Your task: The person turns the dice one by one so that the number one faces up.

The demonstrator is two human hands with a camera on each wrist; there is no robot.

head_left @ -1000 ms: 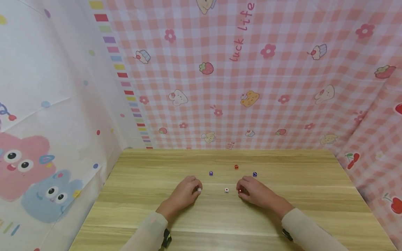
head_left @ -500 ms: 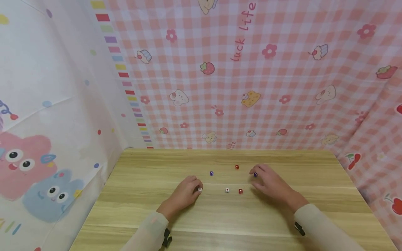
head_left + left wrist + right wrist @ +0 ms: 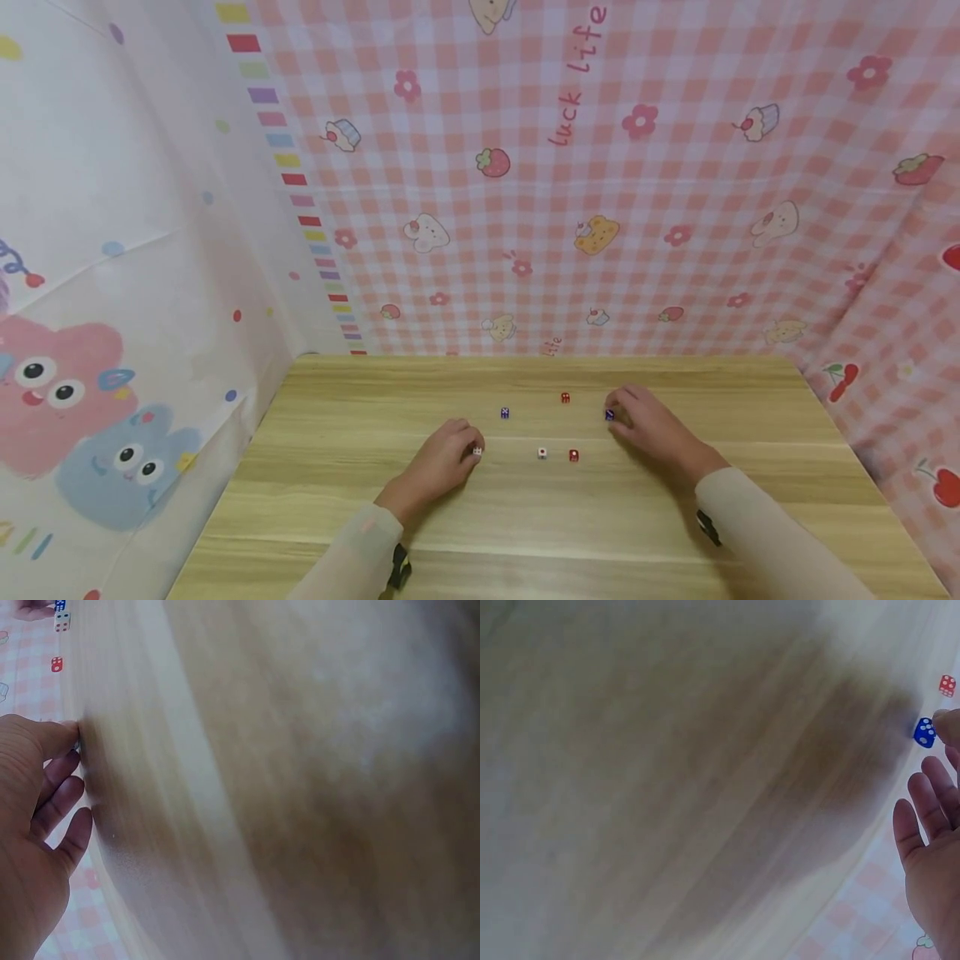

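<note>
In the head view my left hand (image 3: 442, 458) holds a white die (image 3: 477, 451) between thumb and forefinger at the tabletop. The left wrist view shows this die mostly hidden behind the thumb. My right hand (image 3: 651, 423) pinches a blue die (image 3: 609, 414) at the right end of the group. In the right wrist view the thumb touches that die's side, while the other fingers hang loosely curled. Between the hands sit another white die (image 3: 542, 453) and a red die (image 3: 573, 456), slightly apart. Farther back are a second blue die (image 3: 505, 412) and a second red die (image 3: 566, 397).
The dice stand on a wooden table (image 3: 525, 533) with a light grain. A pink checked cloth (image 3: 525, 192) hangs behind its back edge, and a white printed cloth (image 3: 150, 275) hangs at the left.
My right hand has let go of the front red die, moved right and back, and closed its fingers on the blue die. The left hand stays at its white die.
</note>
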